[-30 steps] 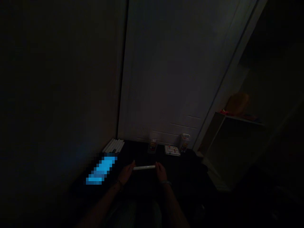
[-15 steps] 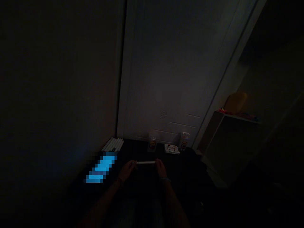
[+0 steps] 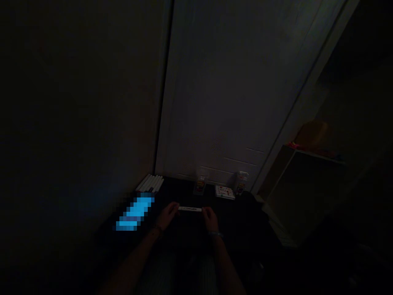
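The room is very dark. My left hand (image 3: 167, 216) and my right hand (image 3: 211, 218) each pinch one end of a thin white stick-like object (image 3: 189, 209), held level above a dark table (image 3: 245, 221). Both hands have their fingers closed on its ends. What the white object is, I cannot make out.
A glowing blue screen (image 3: 135, 213) lies at the table's left. A row of white sticks (image 3: 150, 183) rests at the back left corner. Two small containers (image 3: 200, 186) (image 3: 241, 183) and a flat printed card (image 3: 225, 191) stand by the door. A shelf unit (image 3: 294, 180) is at right.
Both hands have kept hold of the white object and lifted it slightly farther from me. The view has shifted a little to the left.
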The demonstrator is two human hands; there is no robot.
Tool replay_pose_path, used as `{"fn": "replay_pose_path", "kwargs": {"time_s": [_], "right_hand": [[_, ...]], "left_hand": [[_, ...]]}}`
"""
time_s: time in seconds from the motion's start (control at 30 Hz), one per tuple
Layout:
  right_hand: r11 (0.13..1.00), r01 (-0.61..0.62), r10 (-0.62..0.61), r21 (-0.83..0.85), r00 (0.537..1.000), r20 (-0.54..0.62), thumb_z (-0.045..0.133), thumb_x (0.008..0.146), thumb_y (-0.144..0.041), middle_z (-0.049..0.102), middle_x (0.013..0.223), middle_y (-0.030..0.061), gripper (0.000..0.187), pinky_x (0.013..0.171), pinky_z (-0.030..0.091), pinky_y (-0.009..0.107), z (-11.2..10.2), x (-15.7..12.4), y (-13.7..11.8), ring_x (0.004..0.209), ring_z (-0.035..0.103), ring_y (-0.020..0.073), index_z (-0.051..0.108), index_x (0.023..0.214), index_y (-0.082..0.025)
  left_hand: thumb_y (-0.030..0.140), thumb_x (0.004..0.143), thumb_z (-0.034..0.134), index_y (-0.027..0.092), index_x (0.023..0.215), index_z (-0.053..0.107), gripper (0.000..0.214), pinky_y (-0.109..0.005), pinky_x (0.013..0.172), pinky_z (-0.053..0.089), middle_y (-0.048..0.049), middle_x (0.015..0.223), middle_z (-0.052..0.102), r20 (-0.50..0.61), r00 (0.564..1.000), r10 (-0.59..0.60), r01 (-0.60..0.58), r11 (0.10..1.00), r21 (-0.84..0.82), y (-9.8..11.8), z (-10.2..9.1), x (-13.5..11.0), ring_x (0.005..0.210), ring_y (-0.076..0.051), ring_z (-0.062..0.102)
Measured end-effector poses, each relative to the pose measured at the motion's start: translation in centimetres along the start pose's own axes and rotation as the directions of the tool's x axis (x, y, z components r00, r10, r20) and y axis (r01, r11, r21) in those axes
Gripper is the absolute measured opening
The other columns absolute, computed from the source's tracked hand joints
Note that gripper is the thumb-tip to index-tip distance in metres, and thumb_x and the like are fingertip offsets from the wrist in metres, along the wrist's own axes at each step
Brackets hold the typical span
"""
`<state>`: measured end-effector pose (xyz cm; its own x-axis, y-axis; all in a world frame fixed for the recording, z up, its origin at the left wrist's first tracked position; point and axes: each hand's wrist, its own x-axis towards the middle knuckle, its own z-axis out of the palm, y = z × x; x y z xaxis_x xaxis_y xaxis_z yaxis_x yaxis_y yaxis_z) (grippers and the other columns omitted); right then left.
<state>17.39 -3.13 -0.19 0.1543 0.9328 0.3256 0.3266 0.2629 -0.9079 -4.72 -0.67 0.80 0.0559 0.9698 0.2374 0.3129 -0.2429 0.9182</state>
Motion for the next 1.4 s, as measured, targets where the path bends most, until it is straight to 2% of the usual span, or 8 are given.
{"fn": "replay_pose_path", "kwargs": {"time_s": [0.2,0.33,0.47,0.77,1.07,1.2,1.4], "right_hand": [[1.000,0.002,-0.002,-0.011,1.000,-0.012,0.043,0.076,-0.051,0.059,0.065,-0.0004,0.036,0.054,0.037,0.020,0.0,-0.1,-0.2,0.060,0.052,0.0119,0.059,0.077,-0.018],[0.999,0.020,-0.020,-0.025,1.000,-0.009,0.043,0.077,-0.049,0.059,0.066,-0.0006,0.035,0.054,0.037,0.020,0.0,-0.2,-0.3,0.060,0.053,0.0119,0.059,0.079,-0.018],[1.000,0.021,-0.021,-0.023,1.000,-0.002,0.044,0.076,-0.049,0.060,0.067,-0.0001,0.034,0.056,0.038,0.020,-0.1,-0.2,-0.1,0.062,0.054,0.0126,0.059,0.082,-0.018],[0.998,-0.032,0.030,0.052,0.998,0.052,0.046,0.074,-0.051,0.062,0.072,0.0014,0.038,0.060,0.041,0.022,-0.1,0.3,0.6,0.067,0.056,0.0146,0.059,0.086,-0.018],[1.000,0.000,-0.001,0.030,0.999,0.036,0.045,0.076,-0.049,0.061,0.073,0.0012,0.036,0.061,0.040,0.022,-0.2,0.1,0.5,0.068,0.055,0.0140,0.058,0.088,-0.018],[1.000,0.010,-0.010,0.009,1.000,0.026,0.044,0.076,-0.050,0.062,0.071,0.0013,0.037,0.061,0.040,0.022,-0.2,0.1,0.5,0.068,0.055,0.0143,0.058,0.088,-0.018],[1.000,-0.002,0.002,0.006,1.000,0.008,0.042,0.076,-0.052,0.062,0.070,0.0020,0.040,0.061,0.040,0.023,-0.4,-0.1,-0.1,0.067,0.055,0.0147,0.059,0.086,-0.017]], "left_hand": [[0.056,0.072,0.039,0.018,0.088,0.057,0.045,-0.023,0.059,0.039,0.0007,0.065,0.060,0.029,1.000,0.012,-0.012,1.000,-0.007,0.3,-0.2,-0.3,0.062,-0.013,0.053],[0.057,0.073,0.037,0.019,0.083,0.057,0.044,-0.023,0.061,0.040,0.0009,0.065,0.060,0.020,1.000,-0.001,0.000,0.999,0.052,0.6,-0.2,-0.4,0.061,-0.013,0.053],[0.054,0.075,0.034,0.020,0.087,0.057,0.043,-0.022,0.062,0.040,0.0016,0.067,0.061,0.034,0.999,0.035,-0.038,0.996,0.085,0.6,-0.2,-0.5,0.064,-0.013,0.054],[0.052,0.077,0.033,0.021,0.091,0.056,0.042,-0.021,0.057,0.038,0.0024,0.063,0.057,0.022,0.999,0.050,-0.053,0.991,0.123,-0.3,0.0,-0.3,0.058,-0.012,0.051],[0.051,0.078,0.031,0.021,0.086,0.056,0.039,-0.021,0.056,0.037,0.0027,0.061,0.057,0.023,0.998,0.057,-0.060,0.978,0.200,0.0,0.0,-0.6,0.058,-0.012,0.052],[0.049,0.079,0.032,0.022,0.089,0.056,0.038,-0.022,0.063,0.039,0.0002,0.072,0.061,0.012,0.996,0.084,-0.084,0.975,0.207,0.1,0.0,-0.7,0.067,-0.014,0.055],[0.048,0.078,0.035,0.023,0.091,0.057,0.035,-0.025,0.073,0.038,-0.0026,0.085,0.064,-0.017,1.000,0.021,-0.017,0.978,0.210,0.6,0.0,-0.9,0.081,-0.018,0.057]]}}
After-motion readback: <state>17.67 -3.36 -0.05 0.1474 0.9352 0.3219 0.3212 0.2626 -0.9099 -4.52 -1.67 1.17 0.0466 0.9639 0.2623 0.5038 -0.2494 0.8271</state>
